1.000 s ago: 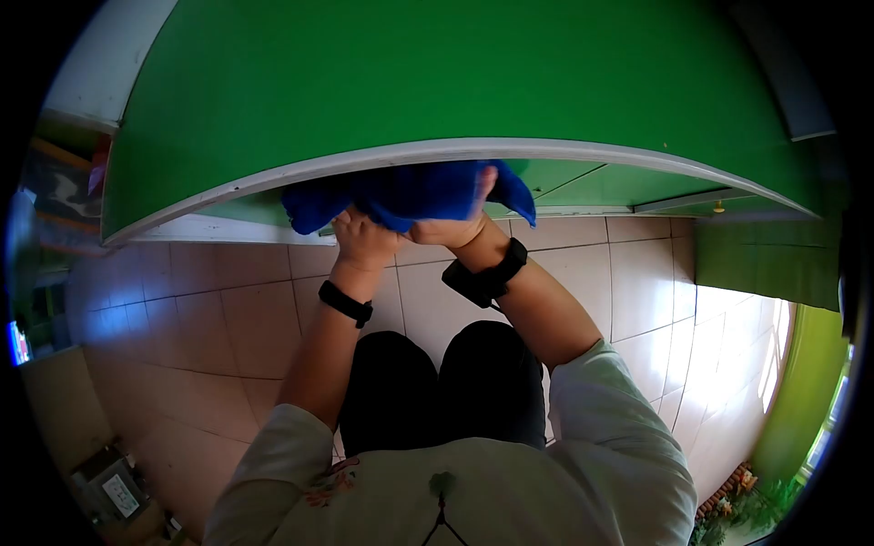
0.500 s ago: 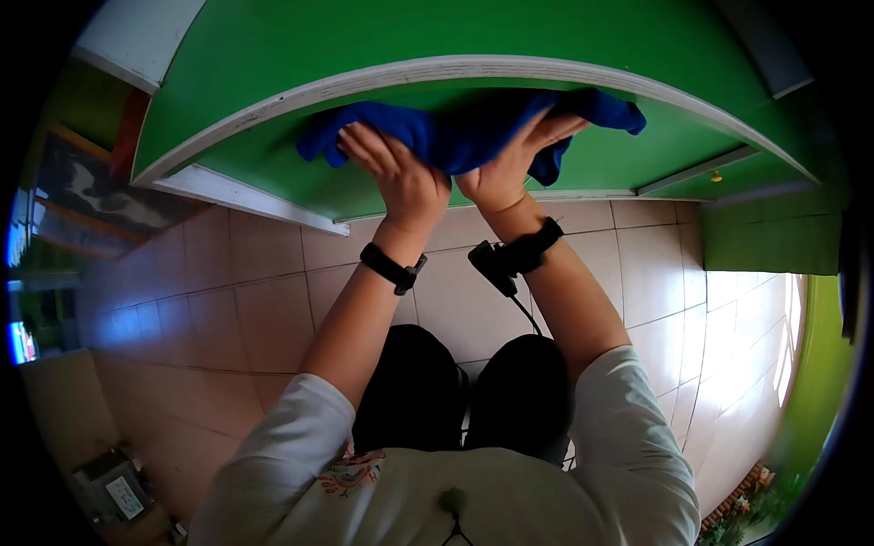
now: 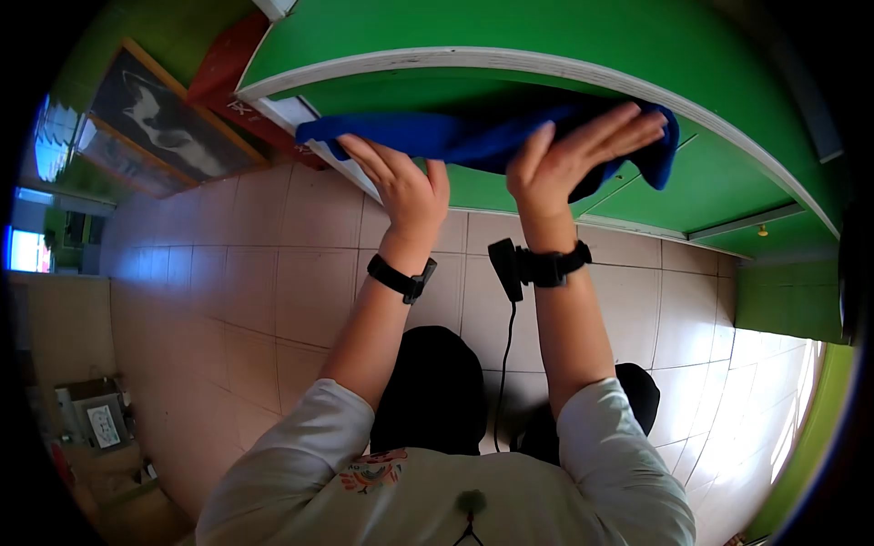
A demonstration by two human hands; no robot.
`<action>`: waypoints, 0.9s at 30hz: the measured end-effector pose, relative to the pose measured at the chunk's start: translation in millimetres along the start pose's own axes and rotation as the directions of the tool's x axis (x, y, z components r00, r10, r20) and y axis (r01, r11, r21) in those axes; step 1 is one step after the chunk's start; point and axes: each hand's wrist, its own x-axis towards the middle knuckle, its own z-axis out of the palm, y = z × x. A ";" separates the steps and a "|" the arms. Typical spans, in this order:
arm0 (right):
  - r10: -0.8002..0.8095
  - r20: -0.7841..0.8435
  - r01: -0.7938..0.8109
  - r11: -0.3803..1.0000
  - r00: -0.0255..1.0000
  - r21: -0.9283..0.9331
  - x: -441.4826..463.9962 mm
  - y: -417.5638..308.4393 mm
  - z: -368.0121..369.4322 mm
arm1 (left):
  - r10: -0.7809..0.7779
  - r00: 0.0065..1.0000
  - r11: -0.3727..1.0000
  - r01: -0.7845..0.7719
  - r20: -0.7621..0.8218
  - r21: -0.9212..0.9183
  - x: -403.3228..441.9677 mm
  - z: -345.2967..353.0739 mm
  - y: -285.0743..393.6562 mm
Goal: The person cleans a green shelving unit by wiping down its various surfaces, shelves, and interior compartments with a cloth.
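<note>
at the far left edge a bright screen (image 3: 29, 250) glows, and below it, near the bottom left, is a grey box (image 3: 96, 419) with a pale label. to the right of the screen, a framed picture (image 3: 164, 118) showing a whitish shape on a dark ground leans at a slant, and just beside it is a red panel (image 3: 228, 82) with white marks.

next comes the left end of a blue cloth (image 3: 428, 136), which stretches sideways beneath the white edge strip (image 3: 455, 57) of a green cabinet (image 3: 510, 23), between the hands and the cabinet's front. the left hand (image 3: 405, 187) lies on the cloth's left part, fingers extended and thumb held apart; it is spread rather than closed, and whether the fingertips pinch any fabric i cannot tell. a black strap (image 3: 396, 278) circles that wrist.

further right, the right hand (image 3: 569, 164) is wide open at the cloth's right part, thumb up and fingers slanting right, clasped around nothing that shows. its wrist wears a black band (image 3: 553, 267) with a small block, from which a cable (image 3: 506, 373) hangs over the tiled floor (image 3: 309, 296). at the right, a yellowish knob (image 3: 763, 231) sits on the green front.
</note>
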 end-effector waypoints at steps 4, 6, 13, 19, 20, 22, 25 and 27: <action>-0.294 0.116 0.295 0.956 0.949 0.009 -27.1 -46.2 60.5 | -0.247 0.962 0.968 0.239 -0.112 -0.081 43.9 -27.1 -30.7; -0.417 0.090 0.399 0.901 0.904 0.170 -20.7 -48.6 55.7 | -0.168 0.978 0.984 0.174 -0.119 0.037 51.5 -29.9 -43.4; -0.492 0.186 0.420 0.847 0.850 0.326 -35.4 25.1 18.4 | -0.114 0.993 0.993 0.114 0.034 0.022 16.1 16.3 -28.6; -0.221 0.042 0.225 0.954 0.974 -0.199 -23.4 82.9 -23.0 | -0.074 0.995 0.995 0.070 -0.063 -0.075 -1.2 64.6 41.7; -0.143 -0.023 0.135 0.969 0.990 -0.209 -11.2 85.7 -27.0 | -0.026 1.000 0.999 0.025 -0.016 -0.048 -8.6 68.5 53.2; 0.005 -0.059 -0.019 0.971 0.998 -0.240 2.1 83.8 -34.4 | 0.136 0.990 0.990 -0.137 0.037 0.022 -26.1 74.8 63.6; -0.040 0.070 0.053 0.980 0.997 -0.190 -29.0 83.6 -22.2 | 0.246 0.960 0.962 -0.259 0.137 0.087 -57.9 84.1 43.8; -0.091 0.180 0.129 0.968 0.979 -0.215 -85.8 96.5 -8.3 | 0.232 0.958 0.957 -0.256 0.172 0.137 -68.2 83.5 20.6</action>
